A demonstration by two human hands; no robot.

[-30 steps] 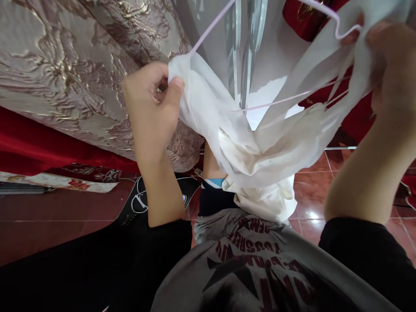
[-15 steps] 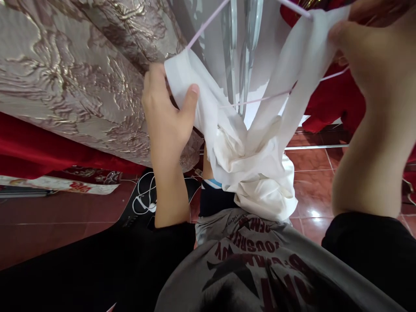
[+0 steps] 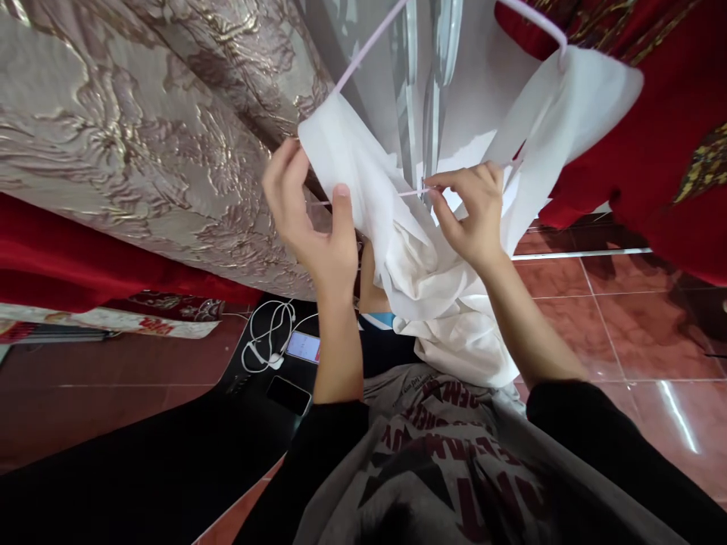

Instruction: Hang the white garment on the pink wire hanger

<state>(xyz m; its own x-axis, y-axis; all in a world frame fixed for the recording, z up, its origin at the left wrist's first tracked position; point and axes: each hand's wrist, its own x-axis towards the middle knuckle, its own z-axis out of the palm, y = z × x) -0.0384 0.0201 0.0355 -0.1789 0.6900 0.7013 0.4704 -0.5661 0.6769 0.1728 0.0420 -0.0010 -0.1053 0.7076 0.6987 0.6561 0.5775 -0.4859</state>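
Observation:
A white garment (image 3: 346,144) is draped over a thin lavender hanger (image 3: 372,47), with its lower part bunched near my lap. My left hand (image 3: 318,219) holds the garment's left side, thumb in front and fingertips partly hidden behind the cloth. At the middle, my right hand (image 3: 471,212) pinches the hanger's lower bar between thumb and index finger. The right end of the hanger carries another part of the white cloth, which no hand touches.
A patterned, shiny curtain (image 3: 187,151) hangs at the left, and red cloth (image 3: 641,182) with gold decoration at the right. Metal poles (image 3: 435,83) stand behind the hanger. A black seat (image 3: 250,424) bears two phones (image 3: 304,347) and a white cable (image 3: 266,341). The floor (image 3: 641,325) is red tile.
My right hand has let go of the garment's upper right end and moved down and left to the hanger's lower bar. My left hand has shifted slightly right and down, still at the cloth.

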